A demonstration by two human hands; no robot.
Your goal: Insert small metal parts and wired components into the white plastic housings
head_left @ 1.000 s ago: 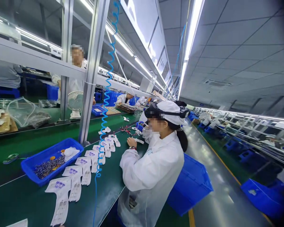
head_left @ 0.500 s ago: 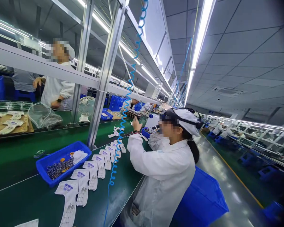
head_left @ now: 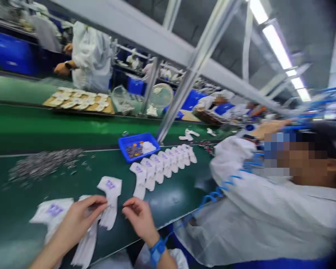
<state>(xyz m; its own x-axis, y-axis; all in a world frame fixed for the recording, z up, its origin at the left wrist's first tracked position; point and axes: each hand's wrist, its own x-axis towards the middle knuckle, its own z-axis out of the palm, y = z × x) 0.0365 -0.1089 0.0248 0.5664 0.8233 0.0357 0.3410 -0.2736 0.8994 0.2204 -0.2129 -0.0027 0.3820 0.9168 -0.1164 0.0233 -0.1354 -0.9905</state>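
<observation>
My left hand (head_left: 85,215) is closed, thumb and forefinger pinched at the left edge of a white pistol-shaped plastic shell (head_left: 111,189) with purple marks. Another white shell (head_left: 88,239) lies partly under that hand, and a third (head_left: 52,211) lies to its left, partly covered by my forearm. My right hand (head_left: 141,216), a blue band on its wrist, hovers just right of the pinched shell. Its fingers are curled, thumb and forefinger close together; anything between them is too small or blurred to make out. A row of similar shells (head_left: 148,172) overlaps beyond it.
Behind the row sits a blue bin (head_left: 124,149) with small metal parts and a white bag. A heap of small metal pieces (head_left: 47,162) lies at left on the green bench. A metal post (head_left: 182,93) rises behind. A co-worker's white sleeve (head_left: 249,194) and blue coiled hose (head_left: 212,194) are close right.
My view has swung left and down from the co-worker to the bench. Both my hands, several nearer shells and the metal heap have come into view.
</observation>
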